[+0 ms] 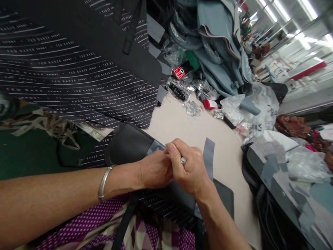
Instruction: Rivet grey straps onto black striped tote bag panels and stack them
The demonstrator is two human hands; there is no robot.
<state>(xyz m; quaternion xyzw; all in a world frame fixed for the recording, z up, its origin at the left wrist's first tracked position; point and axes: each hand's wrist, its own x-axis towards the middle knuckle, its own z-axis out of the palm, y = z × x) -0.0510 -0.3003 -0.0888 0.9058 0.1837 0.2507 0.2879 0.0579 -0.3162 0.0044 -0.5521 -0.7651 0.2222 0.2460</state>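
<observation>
My left hand (156,169) is closed and rests low over a black leather-like panel (130,144) crossed by a grey strip (155,147). Against it presses my right hand (188,166), also closed, its thumb and curled fingers meeting the left knuckles. Whatever lies inside the fingers is hidden. Below my wrists the panel continues to a dark rounded corner (225,199), with patterned lining (166,208) along its near side. Another grey strip (208,156) lies just beyond my right hand on the pale tabletop (177,121).
Large dark sheets with printed lining (104,81) cover the left. Farther back lie a red-and-black box (182,70), small metal parts (193,109), a red spool (210,104) and piled blue-grey pieces (215,45). A black bag-like piece (270,194) and plastic wrap (309,163) stand at right.
</observation>
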